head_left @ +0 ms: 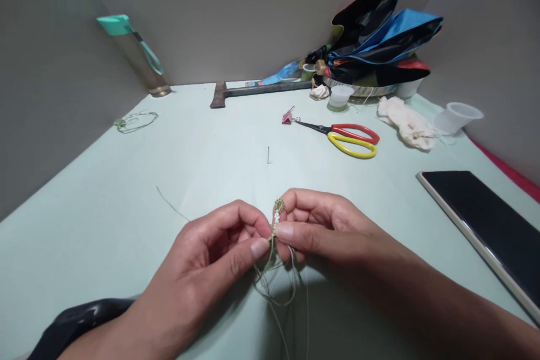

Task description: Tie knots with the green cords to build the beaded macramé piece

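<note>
Knotted green cord (277, 218) pinched upright between both hands, just above the middle of the front edge of the bench (198, 152). Left hand (211, 256) curled and nearly closed, its thumb (259, 247) pressed against the lower part of the knotwork. Right hand (320, 225) closed on the same small piece from the other side, its thumb (284, 230) almost meeting the left one. Pale specks along the piece, too small to tell as beads or knots. Loose strands (274, 287) hanging in slack loops below the hands. Step in hand, by the look of it: fine knotting, with the work held close between the fingertips.

Around it, a short metal pin (268, 154) near the bench's middle, and red-and-yellow scissors (352, 139) beside a pink binder clip (287, 117) toward the back edge. Coil of green cord (135, 121) near the left edge. Black tablet (481, 219) along the right edge. Crumpled cloth (407, 124) and a clear plastic cup (458, 118) in the back right corner, near a folded black-and-blue umbrella (379, 39).
</note>
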{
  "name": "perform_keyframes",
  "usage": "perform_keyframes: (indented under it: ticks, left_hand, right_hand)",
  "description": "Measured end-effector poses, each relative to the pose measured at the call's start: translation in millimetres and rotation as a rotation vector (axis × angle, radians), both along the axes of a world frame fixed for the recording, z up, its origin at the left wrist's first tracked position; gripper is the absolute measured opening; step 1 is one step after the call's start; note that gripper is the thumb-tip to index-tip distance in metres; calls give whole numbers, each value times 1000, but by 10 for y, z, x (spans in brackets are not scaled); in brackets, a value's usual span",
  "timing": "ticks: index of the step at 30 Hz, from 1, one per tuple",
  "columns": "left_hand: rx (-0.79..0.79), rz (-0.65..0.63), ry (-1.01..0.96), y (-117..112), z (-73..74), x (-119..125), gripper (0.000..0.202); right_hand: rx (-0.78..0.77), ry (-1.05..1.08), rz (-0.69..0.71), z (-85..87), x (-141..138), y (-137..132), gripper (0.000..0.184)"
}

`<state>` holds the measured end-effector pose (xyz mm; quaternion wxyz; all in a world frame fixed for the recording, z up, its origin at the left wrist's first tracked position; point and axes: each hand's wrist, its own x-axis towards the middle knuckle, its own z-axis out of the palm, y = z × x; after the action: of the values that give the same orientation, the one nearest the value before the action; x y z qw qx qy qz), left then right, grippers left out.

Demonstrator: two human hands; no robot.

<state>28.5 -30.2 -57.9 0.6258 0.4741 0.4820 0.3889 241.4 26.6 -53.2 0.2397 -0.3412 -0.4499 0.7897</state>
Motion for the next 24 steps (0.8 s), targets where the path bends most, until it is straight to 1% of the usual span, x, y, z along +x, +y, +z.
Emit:
perform_keyframes:
  ticks: [3, 5, 8, 11, 13, 15, 19, 22, 24]
  left_hand:
    - [33, 30, 111, -8, 2, 1, 21]
    - [94, 50, 175, -13, -21, -4, 22]
    - [166, 49, 233, -12, -78, -13, 21]
    - [188, 41, 280, -19, -114, -17, 19]
    - [226, 38, 294, -27, -100, -17, 17]
    - [277, 24, 302, -32, -54, -14, 17]
    - [323, -13, 297, -35, 40, 3, 25]
    - [383, 41, 299, -45, 28, 16, 18]
    - [427, 52, 338, -50, -5, 16, 19]
  right_hand:
    - [-5, 21, 4, -4, -11, -3, 32]
    - [-15, 38, 7, -12, -19, -7, 32]
    - [-33, 36, 6, -26, -26, -16, 31]
    - [-47, 62, -8, -38, -31, -23, 31]
    - [-52, 77, -17, -40, -32, -27, 30]
    - [-51, 76, -24, -35, -31, -33, 30]
    - [-40, 55, -56, -15, -32, -46, 30]
    - [-31, 45, -57, -12, -45, -54, 31]
    - [-42, 47, -57, -20, -58, -60, 31]
